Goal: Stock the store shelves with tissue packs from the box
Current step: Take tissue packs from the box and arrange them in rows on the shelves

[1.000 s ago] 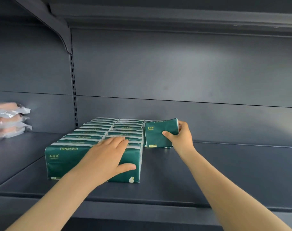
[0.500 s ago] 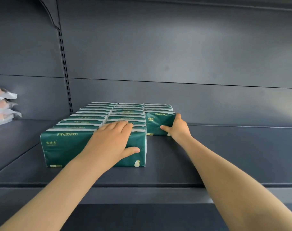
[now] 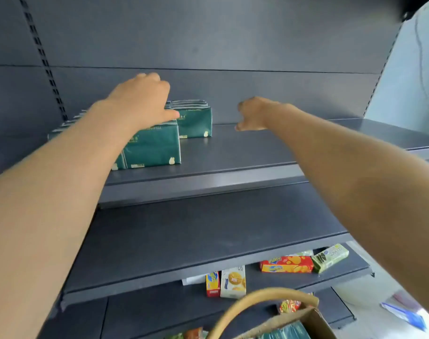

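**Q:** How are the hands posed?

**A:** Two bare arms reach up and forward from the lower corners. The left hand [image 3: 140, 101] is raised over the shelf with its back toward the camera. Its fingers bend loosely at the knuckles and the thumb sticks out to the right. It grasps nothing, though I cannot tell whether it touches what lies beneath it. The right hand [image 3: 253, 113] hangs in the air, well apart from the left, fingers loosely curled downward, released and empty.

**Q:** Where are the tissue packs?

**A:** The green tissue packs [image 3: 152, 145] stand on the upper shelf [image 3: 257, 148], under and in front of the left hand and to the left of the right hand. Each stands on a long edge, broad face toward the camera, long axis running left to right. They form rows leading away from the hands toward the back panel [image 3: 233, 45]. The row nearest the right hand is shorter and sits further back.

**Q:** What surrounds them?

**A:** Dark grey metal shelving. A slotted upright [image 3: 44, 62] rises left of the left hand. Below the arms is a lower shelf [image 3: 196, 231]. Beneath that, under the right forearm, lie colourful snack boxes [image 3: 286, 264]. At the bottom edge a cardboard box [image 3: 313, 319] holds something teal-green, and a tan curved handle [image 3: 257, 296] arches beside it.
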`<act>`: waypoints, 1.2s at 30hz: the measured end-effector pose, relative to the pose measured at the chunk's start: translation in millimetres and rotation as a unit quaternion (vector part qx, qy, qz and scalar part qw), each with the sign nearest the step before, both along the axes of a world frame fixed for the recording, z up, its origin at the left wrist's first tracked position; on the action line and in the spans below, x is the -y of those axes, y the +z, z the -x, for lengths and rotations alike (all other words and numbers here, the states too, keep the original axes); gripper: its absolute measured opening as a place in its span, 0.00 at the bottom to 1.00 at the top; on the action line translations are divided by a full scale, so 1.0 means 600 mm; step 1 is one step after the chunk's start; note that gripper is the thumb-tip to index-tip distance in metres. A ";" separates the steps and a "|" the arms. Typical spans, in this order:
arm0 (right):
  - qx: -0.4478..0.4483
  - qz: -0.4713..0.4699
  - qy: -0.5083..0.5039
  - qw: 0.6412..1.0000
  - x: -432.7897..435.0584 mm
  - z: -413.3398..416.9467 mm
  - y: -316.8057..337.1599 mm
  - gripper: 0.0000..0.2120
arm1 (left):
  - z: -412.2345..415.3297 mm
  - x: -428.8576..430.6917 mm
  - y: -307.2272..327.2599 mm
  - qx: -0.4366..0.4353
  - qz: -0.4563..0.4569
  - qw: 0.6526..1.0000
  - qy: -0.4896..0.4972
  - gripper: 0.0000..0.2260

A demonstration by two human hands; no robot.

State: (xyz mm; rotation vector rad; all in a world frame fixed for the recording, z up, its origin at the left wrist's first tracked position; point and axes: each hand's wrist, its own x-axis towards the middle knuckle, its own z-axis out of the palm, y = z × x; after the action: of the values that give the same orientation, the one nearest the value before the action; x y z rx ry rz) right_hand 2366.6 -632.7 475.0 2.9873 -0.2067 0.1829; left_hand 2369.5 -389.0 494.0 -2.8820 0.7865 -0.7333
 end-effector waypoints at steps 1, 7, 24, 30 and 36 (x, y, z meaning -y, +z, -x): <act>0.009 -0.005 -0.002 1.000 0.001 0.026 0.008 0.27 | 0.016 0.003 0.007 0.004 0.003 1.000 0.002 0.26; 0.057 -0.015 0.012 0.998 0.043 0.179 0.014 0.28 | 0.143 0.027 0.005 0.022 0.005 1.000 0.017 0.24; -0.103 -0.056 0.118 0.986 0.172 0.600 -0.316 0.22 | 0.572 0.169 -0.332 -0.189 0.052 0.976 0.090 0.23; -0.222 -0.070 0.090 0.968 0.189 0.653 -0.490 0.21 | 0.623 0.186 -0.512 -0.300 0.001 0.950 0.088 0.21; -0.300 -0.130 0.045 0.944 0.199 0.667 -0.668 0.22 | 0.611 0.180 -0.686 -0.396 -0.038 0.914 0.080 0.20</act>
State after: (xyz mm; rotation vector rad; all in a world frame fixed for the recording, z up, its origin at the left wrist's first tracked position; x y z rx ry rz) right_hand 1966.5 -752.3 74.3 3.1300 -0.0229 -0.7964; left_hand 2003.1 -497.1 82.4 -3.0774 0.5753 0.5238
